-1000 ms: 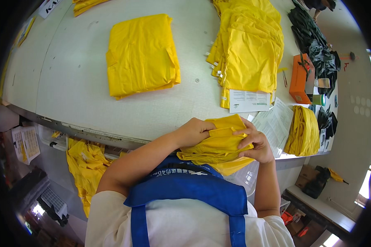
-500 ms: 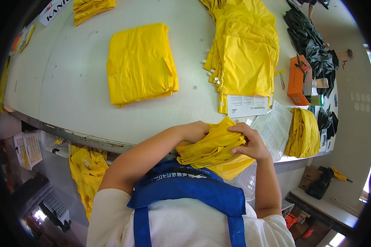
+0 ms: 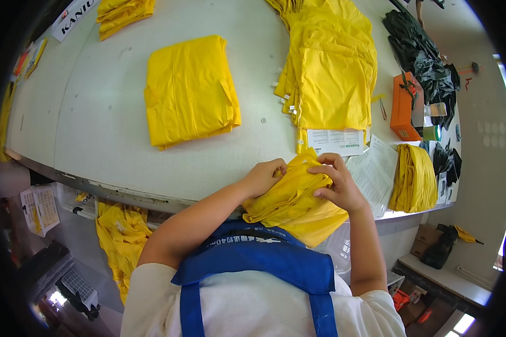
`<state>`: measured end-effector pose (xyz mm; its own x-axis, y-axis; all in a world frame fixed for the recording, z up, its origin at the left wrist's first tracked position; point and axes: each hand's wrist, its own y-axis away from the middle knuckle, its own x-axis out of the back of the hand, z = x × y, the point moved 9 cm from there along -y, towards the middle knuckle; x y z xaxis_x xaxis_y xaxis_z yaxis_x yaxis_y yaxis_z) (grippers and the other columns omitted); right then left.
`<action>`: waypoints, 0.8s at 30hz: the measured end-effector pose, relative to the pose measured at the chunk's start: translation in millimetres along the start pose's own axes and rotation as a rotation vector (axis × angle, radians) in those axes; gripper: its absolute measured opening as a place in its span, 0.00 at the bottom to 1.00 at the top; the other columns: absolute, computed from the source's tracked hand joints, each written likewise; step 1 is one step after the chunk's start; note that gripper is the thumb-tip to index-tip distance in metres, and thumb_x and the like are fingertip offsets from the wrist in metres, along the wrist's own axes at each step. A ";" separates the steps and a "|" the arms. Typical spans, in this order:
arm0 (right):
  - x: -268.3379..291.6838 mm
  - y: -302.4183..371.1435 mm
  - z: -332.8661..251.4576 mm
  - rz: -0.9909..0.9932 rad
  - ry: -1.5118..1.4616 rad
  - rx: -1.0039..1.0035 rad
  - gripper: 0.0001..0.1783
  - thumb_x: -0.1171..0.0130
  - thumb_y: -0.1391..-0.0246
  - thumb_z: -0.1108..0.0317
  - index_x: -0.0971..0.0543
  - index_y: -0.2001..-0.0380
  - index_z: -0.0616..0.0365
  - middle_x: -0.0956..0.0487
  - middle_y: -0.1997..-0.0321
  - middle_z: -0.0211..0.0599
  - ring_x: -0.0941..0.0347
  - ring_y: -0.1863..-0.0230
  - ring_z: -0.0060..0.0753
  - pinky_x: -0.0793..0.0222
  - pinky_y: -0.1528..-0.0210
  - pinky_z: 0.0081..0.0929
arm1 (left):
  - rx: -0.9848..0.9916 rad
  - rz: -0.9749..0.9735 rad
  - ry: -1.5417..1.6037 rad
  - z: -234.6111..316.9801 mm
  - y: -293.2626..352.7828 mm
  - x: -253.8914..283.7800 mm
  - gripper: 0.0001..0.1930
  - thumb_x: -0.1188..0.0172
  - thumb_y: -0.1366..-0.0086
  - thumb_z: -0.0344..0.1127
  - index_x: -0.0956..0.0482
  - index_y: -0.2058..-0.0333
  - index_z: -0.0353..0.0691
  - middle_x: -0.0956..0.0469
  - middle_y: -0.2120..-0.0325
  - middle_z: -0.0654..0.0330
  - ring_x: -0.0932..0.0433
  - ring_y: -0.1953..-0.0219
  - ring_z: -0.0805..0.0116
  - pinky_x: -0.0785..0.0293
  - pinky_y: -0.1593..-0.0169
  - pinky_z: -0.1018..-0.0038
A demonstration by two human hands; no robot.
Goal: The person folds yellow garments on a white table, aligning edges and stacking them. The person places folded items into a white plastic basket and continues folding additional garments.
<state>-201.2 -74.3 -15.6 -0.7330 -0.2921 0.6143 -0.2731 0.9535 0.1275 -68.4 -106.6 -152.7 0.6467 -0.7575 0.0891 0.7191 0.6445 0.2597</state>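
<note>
A bundled yellow garment (image 3: 299, 206) of thin, smooth fabric lies at the table's near edge, against my blue apron, its folds loose and one lower corner hanging over the edge. My left hand (image 3: 266, 176) pinches its upper left side with bent fingers. On the upper right, my right hand (image 3: 339, 183) grips a fold between thumb and fingers. Just beyond it are a printed sheet (image 3: 337, 141) and a stack of flat yellow garments (image 3: 336, 84) with small white tags along the left side. A neatly folded yellow garment (image 3: 192, 92) rests farther left on the table.
The pale table (image 3: 109, 112) has a curved-looking front edge. On its right stand a folded yellow bundle (image 3: 415, 178), an orange box (image 3: 403, 109) and dark green fabric (image 3: 424, 62). More yellow fabric (image 3: 121, 236) hangs below the edge at left, beside a white basket (image 3: 39, 209).
My left hand has come up and out from behind the fabric, now showing its fingers. The held garment has shifted and its top folds lie differently. My right hand stays close to its earlier place.
</note>
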 end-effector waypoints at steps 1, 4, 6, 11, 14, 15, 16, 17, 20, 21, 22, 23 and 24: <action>0.3 -1.8 1.7 -0.012 0.057 0.000 0.27 0.29 0.58 0.58 0.22 0.52 0.50 0.35 0.46 0.42 0.34 0.48 0.45 0.34 0.45 0.32 | 0.077 0.005 0.075 -7.2 1.2 -0.4 0.12 0.39 0.41 0.34 0.30 0.61 0.41 0.26 0.78 0.53 0.27 0.77 0.59 0.30 0.69 0.69; -3.8 -4.6 4.8 -0.067 0.102 -0.051 0.25 0.31 0.55 0.58 0.23 0.52 0.50 0.37 0.44 0.42 0.34 0.48 0.45 0.34 0.44 0.34 | 0.095 0.043 -0.061 7.0 3.3 8.1 0.15 0.39 0.41 0.33 0.33 0.58 0.43 0.26 0.78 0.53 0.26 0.77 0.58 0.31 0.70 0.67; -6.7 -7.4 5.3 -0.104 0.106 -0.123 0.24 0.33 0.53 0.58 0.23 0.51 0.50 0.38 0.42 0.42 0.35 0.47 0.45 0.34 0.44 0.35 | 0.005 0.130 -0.239 27.7 1.7 17.9 0.15 0.40 0.42 0.32 0.33 0.58 0.43 0.25 0.77 0.53 0.25 0.75 0.56 0.30 0.70 0.66; -17.3 -20.0 -4.4 -0.131 0.313 -0.131 0.22 0.36 0.49 0.59 0.24 0.50 0.50 0.39 0.38 0.42 0.35 0.45 0.50 0.34 0.43 0.38 | -0.225 0.383 -0.402 62.8 -4.7 38.3 0.11 0.43 0.43 0.29 0.30 0.61 0.42 0.22 0.73 0.52 0.22 0.70 0.51 0.27 0.69 0.62; -24.1 -24.4 -6.8 -0.095 0.469 -0.045 0.20 0.37 0.48 0.59 0.24 0.52 0.53 0.41 0.37 0.45 0.34 0.45 0.52 0.34 0.44 0.38 | -0.312 0.405 -0.524 78.9 -6.8 36.4 0.09 0.41 0.45 0.30 0.28 0.64 0.43 0.22 0.72 0.55 0.21 0.72 0.54 0.26 0.71 0.64; -24.2 -25.7 -3.8 -0.008 0.479 -0.069 0.20 0.36 0.50 0.60 0.24 0.53 0.53 0.40 0.38 0.45 0.33 0.46 0.51 0.33 0.44 0.38 | -0.356 0.408 -0.556 85.8 -5.9 34.8 0.09 0.41 0.46 0.30 0.28 0.65 0.43 0.22 0.72 0.56 0.22 0.73 0.55 0.26 0.71 0.64; -26.2 -27.3 0.9 0.080 0.490 -0.089 0.20 0.35 0.51 0.61 0.23 0.54 0.54 0.39 0.39 0.46 0.32 0.46 0.51 0.33 0.45 0.38 | -0.360 0.422 -0.586 89.5 -5.0 36.1 0.09 0.40 0.46 0.31 0.28 0.66 0.43 0.22 0.72 0.56 0.22 0.74 0.55 0.26 0.72 0.64; -25.5 -26.2 6.4 0.167 0.502 -0.109 0.20 0.33 0.52 0.62 0.23 0.55 0.55 0.37 0.40 0.46 0.32 0.47 0.50 0.32 0.46 0.37 | -0.365 0.436 -0.616 93.1 -3.3 37.2 0.08 0.40 0.46 0.31 0.28 0.67 0.43 0.22 0.73 0.57 0.22 0.74 0.56 0.26 0.73 0.65; -16.5 -14.7 23.0 0.425 0.111 -0.062 0.25 0.29 0.57 0.66 0.27 0.55 0.59 0.31 0.46 0.48 0.29 0.49 0.48 0.30 0.50 0.36 | -0.386 0.469 -0.673 94.2 0.9 42.9 0.08 0.39 0.47 0.31 0.28 0.69 0.43 0.25 0.75 0.59 0.23 0.77 0.57 0.27 0.75 0.66; -19.0 -14.7 37.0 0.443 0.034 -0.133 0.28 0.28 0.58 0.66 0.29 0.55 0.60 0.29 0.49 0.49 0.29 0.50 0.48 0.29 0.51 0.36 | -0.399 0.465 -0.689 94.7 2.4 43.4 0.08 0.39 0.47 0.32 0.29 0.70 0.43 0.26 0.77 0.60 0.23 0.77 0.57 0.27 0.76 0.67; -21.7 -15.7 50.3 0.460 -0.044 -0.202 0.31 0.27 0.60 0.67 0.31 0.54 0.60 0.28 0.51 0.49 0.28 0.51 0.48 0.29 0.51 0.36 | -0.421 0.455 -0.718 96.8 3.3 42.1 0.08 0.39 0.47 0.31 0.29 0.70 0.43 0.27 0.77 0.60 0.24 0.78 0.58 0.27 0.76 0.67; -23.7 -17.4 61.2 0.475 -0.122 -0.272 0.33 0.26 0.61 0.68 0.33 0.53 0.61 0.26 0.54 0.49 0.28 0.51 0.47 0.28 0.52 0.36 | -0.443 0.444 -0.748 99.2 3.6 40.0 0.08 0.39 0.48 0.31 0.29 0.71 0.43 0.28 0.78 0.60 0.24 0.79 0.58 0.27 0.77 0.67; -25.5 -28.9 61.6 0.412 -0.046 -0.357 0.38 0.26 0.61 0.63 0.39 0.52 0.62 0.25 0.54 0.51 0.26 0.53 0.50 0.29 0.51 0.38 | -0.465 0.430 -0.770 100.1 3.6 35.2 0.08 0.39 0.48 0.31 0.30 0.72 0.43 0.29 0.79 0.60 0.25 0.80 0.58 0.28 0.77 0.67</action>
<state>-213.0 -99.0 -83.0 -0.7634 0.1157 0.6355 0.2649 0.9534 0.1446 -68.4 -141.3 -52.4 0.6531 -0.2047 0.7291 0.5966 0.7321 -0.3288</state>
